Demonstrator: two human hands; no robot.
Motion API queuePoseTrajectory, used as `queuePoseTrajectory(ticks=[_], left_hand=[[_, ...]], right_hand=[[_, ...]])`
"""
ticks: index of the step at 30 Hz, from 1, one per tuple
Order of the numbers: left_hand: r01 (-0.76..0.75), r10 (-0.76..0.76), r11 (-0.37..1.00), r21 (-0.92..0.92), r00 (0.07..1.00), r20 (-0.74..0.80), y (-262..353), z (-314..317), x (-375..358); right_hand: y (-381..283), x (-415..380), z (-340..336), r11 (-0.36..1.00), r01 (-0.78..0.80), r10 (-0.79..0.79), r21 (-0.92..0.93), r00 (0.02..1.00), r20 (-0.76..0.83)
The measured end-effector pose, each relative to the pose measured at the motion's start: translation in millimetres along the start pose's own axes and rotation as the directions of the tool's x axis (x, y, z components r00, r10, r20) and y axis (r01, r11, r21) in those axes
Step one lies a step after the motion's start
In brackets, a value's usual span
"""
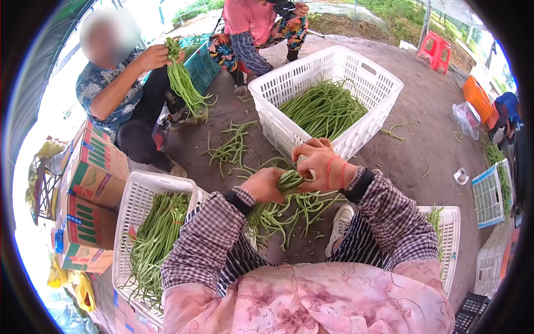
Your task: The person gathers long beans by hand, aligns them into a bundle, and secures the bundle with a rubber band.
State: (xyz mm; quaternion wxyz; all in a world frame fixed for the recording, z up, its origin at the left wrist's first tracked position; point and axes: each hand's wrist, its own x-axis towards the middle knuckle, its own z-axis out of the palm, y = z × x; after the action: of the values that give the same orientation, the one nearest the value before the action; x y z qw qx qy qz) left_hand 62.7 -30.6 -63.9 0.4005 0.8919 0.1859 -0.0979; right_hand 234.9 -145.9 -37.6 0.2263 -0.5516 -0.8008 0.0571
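Observation:
My left hand (266, 185) is closed around a bunch of long green beans (290, 181) in front of my knees. My right hand (328, 167), with red bands at the wrist, is closed at the other end of the same bunch. Something small and pale shows by its thumb, too hidden to name. Loose beans (289, 214) lie on the ground just below my hands. Right beyond them stands a large white crate (384, 92) with a heap of long beans (328, 108) inside.
At my left, a white crate (123, 222) holds beans beside stacked cardboard boxes (92, 214). Another white crate (449, 239) stands at my right. One person (111, 83) holds up a bean bunch; a second person (250, 28) sits farther back. Red stools (435, 50) stand far right.

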Motion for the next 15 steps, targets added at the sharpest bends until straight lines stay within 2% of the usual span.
queuePoseTrajectory(ticks=[1,3,6,8,9,11,14,15], left_hand=[[-0.021,0.020,0.998,-0.066,0.999,-0.028,0.3,-2.6,-3.1],[-0.041,0.034,0.990,-0.134,0.998,-0.057,-4.6,-5.5,-6.9],[-0.102,0.088,0.895,-0.433,0.995,-0.053,-15.8,-10.0,-9.6],[-0.119,0.100,0.859,-0.498,0.993,-0.066,-20.1,-14.0,-11.8],[-0.139,0.113,0.817,-0.560,0.990,-0.081,-22.2,-15.4,-13.3],[-0.145,0.115,0.799,-0.584,0.989,-0.088,-30.9,-14.6,-12.5],[-0.269,0.161,0.684,-0.678,0.962,-0.220,-37.8,-14.4,-14.8],[-0.271,0.161,0.686,-0.675,0.962,-0.222,-36.5,-14.6,-16.6]], right_hand=[[1.6,-0.5,-2.2,0.999,-0.042,0.042,0.004,0.997,0.058],[5.3,-1.6,-2.1,0.999,-0.031,0.029,0.028,0.998,0.054],[11.3,-1.4,-0.1,0.992,-0.076,0.069,0.097,0.995,0.074],[21.6,1.0,2.8,0.965,-0.102,0.077,0.243,0.991,0.110],[23.5,2.1,2.6,0.965,-0.100,0.075,0.244,0.991,0.111],[26.7,4.9,2.1,0.926,-0.033,-0.009,0.377,0.994,0.109],[27.5,5.4,4.5,0.905,0.034,-0.058,0.423,0.997,0.043],[27.5,4.7,6.9,0.906,0.037,-0.061,0.422,0.997,0.042]])
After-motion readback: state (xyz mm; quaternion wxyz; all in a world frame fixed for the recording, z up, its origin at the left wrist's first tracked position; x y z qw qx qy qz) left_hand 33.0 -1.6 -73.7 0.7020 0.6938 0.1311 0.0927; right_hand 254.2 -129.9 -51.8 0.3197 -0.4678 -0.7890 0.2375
